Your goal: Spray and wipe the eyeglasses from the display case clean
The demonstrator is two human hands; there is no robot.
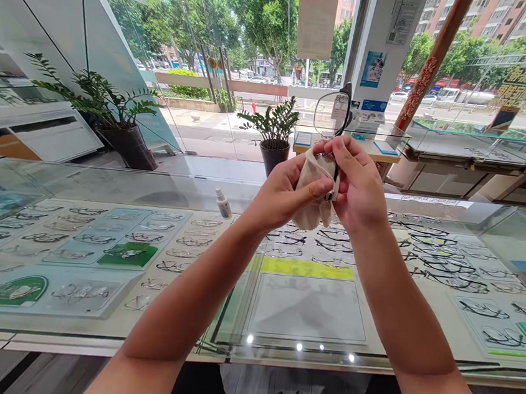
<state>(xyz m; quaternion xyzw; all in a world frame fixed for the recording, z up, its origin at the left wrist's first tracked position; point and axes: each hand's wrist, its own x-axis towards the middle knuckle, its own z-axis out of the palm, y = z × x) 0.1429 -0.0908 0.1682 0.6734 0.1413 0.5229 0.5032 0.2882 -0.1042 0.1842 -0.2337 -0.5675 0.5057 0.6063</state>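
Observation:
Held up above the glass counter is a pair of dark-framed eyeglasses [332, 112], turned on end, with one lens sticking up above my fingers. A beige cleaning cloth [313, 172] wraps the lower part of the glasses, so the other lens is hidden. My left hand [287, 190] is closed around the cloth, thumb pressed across its front. My right hand [356, 178] pinches the frame near its middle, fingers curled at the cloth's right side. A small white spray bottle [223, 204] stands upright on the counter, left of my left hand.
The glass display counter [303, 348] spans the view below my hands, with rows of eyeglasses [444, 260] under its top. Beyond it stand a potted plant [274, 154], another potted plant [130, 145] and a further display case [498, 143] near the windows.

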